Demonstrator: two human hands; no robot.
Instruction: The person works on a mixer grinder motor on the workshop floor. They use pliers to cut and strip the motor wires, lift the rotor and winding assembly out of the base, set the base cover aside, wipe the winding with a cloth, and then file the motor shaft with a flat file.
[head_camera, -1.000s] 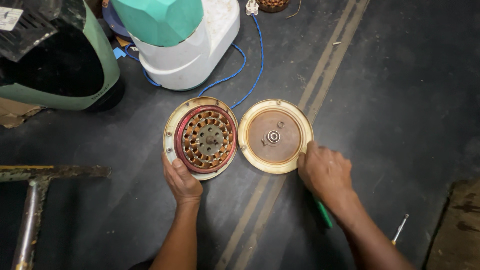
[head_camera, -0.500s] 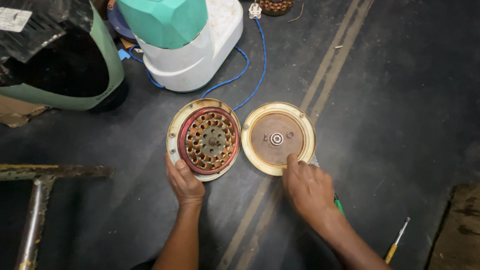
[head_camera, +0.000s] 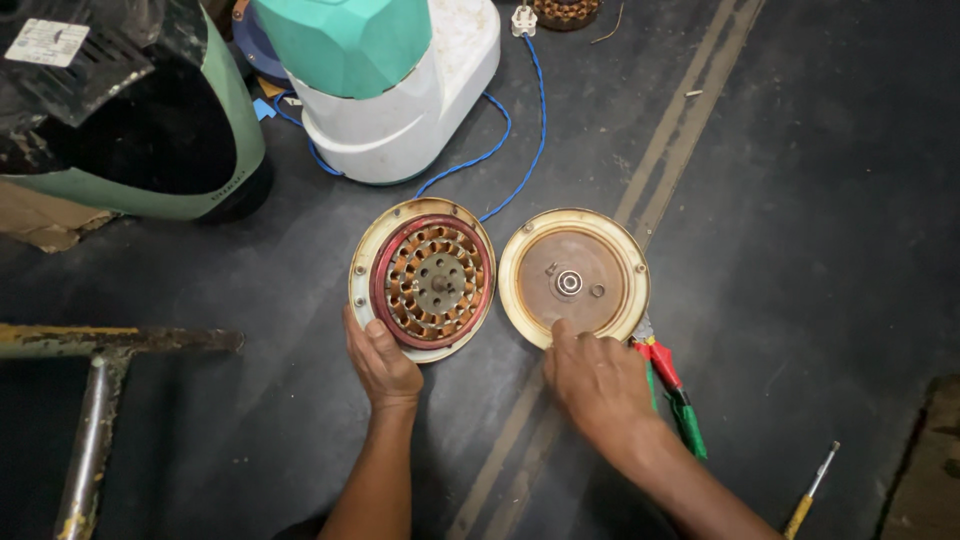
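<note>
While your left hand (head_camera: 383, 362) grips the winding disc's (head_camera: 423, 279) lower rim, your right hand's (head_camera: 598, 382) loosely spread fingertips seemingly touch the cover plate's (head_camera: 573, 277) near edge.

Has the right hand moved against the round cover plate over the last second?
Yes. The right hand has slid left along the lower rim of the cover plate, from its right side toward the middle, uncovering the red and green pliers handles.
</note>
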